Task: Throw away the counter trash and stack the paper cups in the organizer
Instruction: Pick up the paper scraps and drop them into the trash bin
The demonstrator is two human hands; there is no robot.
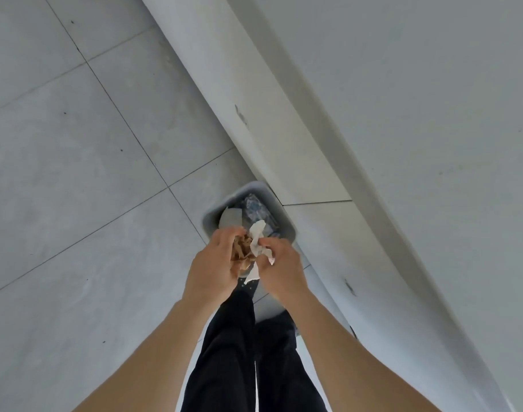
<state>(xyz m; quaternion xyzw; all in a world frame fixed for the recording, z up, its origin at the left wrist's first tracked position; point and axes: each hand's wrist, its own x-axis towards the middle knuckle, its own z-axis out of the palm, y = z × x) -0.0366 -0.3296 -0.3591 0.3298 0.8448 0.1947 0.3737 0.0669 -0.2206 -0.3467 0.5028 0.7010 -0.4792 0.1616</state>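
Note:
A grey trash bin (210, 215) stands on the floor against the counter base, with plastic and paper scraps inside. Just above its near rim, my left hand (212, 263) is closed on a wad of crumpled brown paper (241, 251). My right hand (279, 264) pinches a crumpled white tissue (257, 237) beside it. The two hands nearly touch. No paper cups or organizer are in view.
A white counter top (417, 84) runs diagonally across the right side, its pale front panel (284, 138) dropping to the floor. Grey floor tiles (75, 173) fill the left. My dark-trousered legs (242, 352) stand just behind the bin.

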